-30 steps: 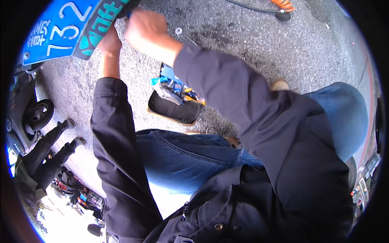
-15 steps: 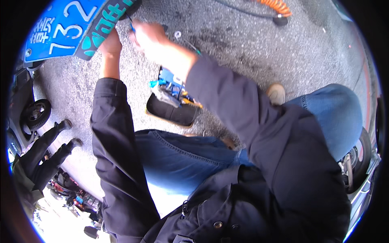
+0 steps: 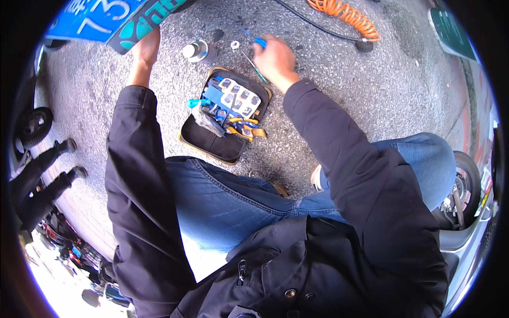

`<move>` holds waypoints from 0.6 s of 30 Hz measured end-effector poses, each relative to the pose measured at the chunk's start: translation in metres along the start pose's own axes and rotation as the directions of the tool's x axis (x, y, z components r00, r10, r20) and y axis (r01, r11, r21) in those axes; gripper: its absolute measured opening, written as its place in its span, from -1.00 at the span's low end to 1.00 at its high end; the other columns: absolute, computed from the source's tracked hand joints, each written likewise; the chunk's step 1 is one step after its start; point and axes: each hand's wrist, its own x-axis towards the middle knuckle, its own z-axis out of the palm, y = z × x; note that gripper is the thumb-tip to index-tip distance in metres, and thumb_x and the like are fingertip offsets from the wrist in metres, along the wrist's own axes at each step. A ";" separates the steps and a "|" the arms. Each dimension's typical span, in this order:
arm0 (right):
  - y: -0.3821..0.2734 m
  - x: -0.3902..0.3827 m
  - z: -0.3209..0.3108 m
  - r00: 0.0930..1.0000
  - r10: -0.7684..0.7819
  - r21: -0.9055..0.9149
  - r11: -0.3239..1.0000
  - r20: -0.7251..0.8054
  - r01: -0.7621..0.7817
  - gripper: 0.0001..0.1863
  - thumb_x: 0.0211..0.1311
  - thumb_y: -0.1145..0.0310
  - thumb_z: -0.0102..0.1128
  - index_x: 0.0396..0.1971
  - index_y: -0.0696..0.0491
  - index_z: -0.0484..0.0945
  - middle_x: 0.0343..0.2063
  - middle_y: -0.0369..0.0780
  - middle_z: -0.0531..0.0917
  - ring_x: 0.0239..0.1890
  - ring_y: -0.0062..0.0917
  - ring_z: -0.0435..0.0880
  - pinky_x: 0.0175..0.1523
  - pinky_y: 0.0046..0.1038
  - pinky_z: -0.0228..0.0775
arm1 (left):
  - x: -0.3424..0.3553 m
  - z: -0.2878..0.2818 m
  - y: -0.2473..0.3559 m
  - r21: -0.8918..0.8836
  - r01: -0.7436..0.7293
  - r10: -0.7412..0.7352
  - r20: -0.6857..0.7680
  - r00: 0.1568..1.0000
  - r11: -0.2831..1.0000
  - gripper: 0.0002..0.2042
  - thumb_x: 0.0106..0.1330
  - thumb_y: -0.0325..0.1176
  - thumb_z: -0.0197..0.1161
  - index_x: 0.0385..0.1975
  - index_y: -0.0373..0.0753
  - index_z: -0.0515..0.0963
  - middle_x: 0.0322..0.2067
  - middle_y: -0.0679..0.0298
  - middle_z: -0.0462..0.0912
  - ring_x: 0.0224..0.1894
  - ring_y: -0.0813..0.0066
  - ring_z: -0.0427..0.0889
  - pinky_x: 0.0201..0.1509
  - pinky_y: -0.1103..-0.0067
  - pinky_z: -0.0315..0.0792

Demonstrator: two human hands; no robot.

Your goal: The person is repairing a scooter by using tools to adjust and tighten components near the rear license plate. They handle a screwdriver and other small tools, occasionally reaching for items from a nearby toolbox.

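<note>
Head view: right hand (image 3: pixel 277 59), fingers clamped on blue handle (image 3: pixel 260 42).
Left hand (image 3: pixel 146 51): fingers behind teal-marked strip (image 3: pixel 147 26); cannot tell.
Hold: firm, probably best.

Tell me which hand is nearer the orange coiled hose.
Right. The right hand is left of and below the hose in the picture; the left hand is much farther left, by the blue plate.
</note>
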 end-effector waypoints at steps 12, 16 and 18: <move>0.066 0.027 0.013 0.863 -0.446 -0.339 0.794 0.237 0.504 -0.73 0.25 0.30 0.30 -0.06 -0.12 0.72 -0.07 -0.24 0.66 0.11 -0.27 0.55 0.23 -0.16 0.36 | -0.064 -0.023 0.052 0.192 0.191 -0.260 0.457 0.851 0.963 -0.30 0.19 0.20 0.47 0.14 -0.28 0.62 -0.02 -0.01 0.73 0.02 0.13 0.74 0.19 0.35 0.57; 0.066 0.036 0.018 0.845 -0.446 -0.391 0.750 0.296 0.533 -0.72 0.24 0.32 0.29 -0.04 -0.13 0.70 -0.05 -0.23 0.65 0.12 -0.25 0.55 0.25 -0.17 0.36 | -0.061 -0.018 0.064 0.203 0.087 -0.184 0.531 0.827 0.975 -0.32 0.16 -0.01 0.56 0.25 -0.20 0.54 0.15 -0.03 0.63 -0.03 0.12 0.77 0.12 0.30 0.64; 0.063 0.037 0.015 0.844 -0.433 -0.425 0.730 0.317 0.535 -0.70 0.25 0.32 0.29 -0.01 -0.14 0.69 -0.03 -0.20 0.65 0.13 -0.22 0.56 0.25 -0.16 0.38 | -0.067 -0.015 0.056 0.177 0.056 -0.137 0.487 0.862 0.983 -0.43 0.19 -0.07 0.56 0.14 -0.22 0.60 0.04 -0.02 0.69 -0.08 0.16 0.79 0.06 0.31 0.65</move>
